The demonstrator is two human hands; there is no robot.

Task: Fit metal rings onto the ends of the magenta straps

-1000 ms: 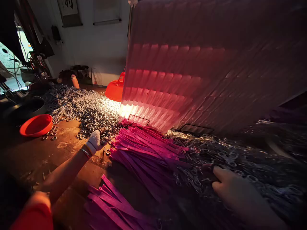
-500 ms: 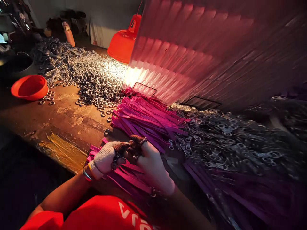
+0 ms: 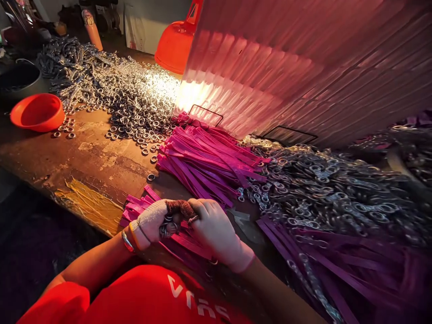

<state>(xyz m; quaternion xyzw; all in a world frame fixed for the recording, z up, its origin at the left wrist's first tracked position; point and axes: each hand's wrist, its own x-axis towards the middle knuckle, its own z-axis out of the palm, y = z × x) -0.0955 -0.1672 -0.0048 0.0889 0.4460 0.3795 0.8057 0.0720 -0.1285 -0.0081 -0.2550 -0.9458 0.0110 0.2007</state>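
left hand [image 3: 153,222] clenched on metal rings [image 3: 168,228] | right hand [image 3: 216,231] pinched a ring, fingers together | both above magenta straps [image 3: 184,245] on worktop [image 3: 101,166]

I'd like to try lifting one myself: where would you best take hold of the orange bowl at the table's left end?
Probably by the rim of the orange bowl, coming down from above. It sits upright and open, and its thin lip faces up, so fingers can pinch it, one inside and one outside. The near side looks easiest: bare table lies there, while loose metal rings crowd the far right side.
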